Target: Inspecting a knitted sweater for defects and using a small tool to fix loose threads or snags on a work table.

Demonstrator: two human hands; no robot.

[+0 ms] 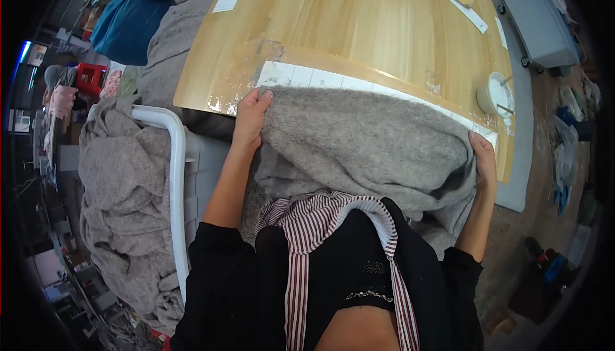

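Holding cloth (pixel 371 133): grey, top edge along the white strip (pixel 307 77) on the table (pixel 346 18), rest drooping toward the lap.
Left hand (pixel 252 117): pinching the edge's left end.
Right hand (pixel 485 162): gripping its right end.
Edge: probably best kept evenly taut, following the strip.

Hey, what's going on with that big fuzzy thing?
Someone is holding a grey cloth at the edge of a table. The left hand has its upper left corner, and the right hand grips the other end. Its top edge lies along a white strip, and the rest droops toward their lap. More grey fabric is heaped in a bin on the left.
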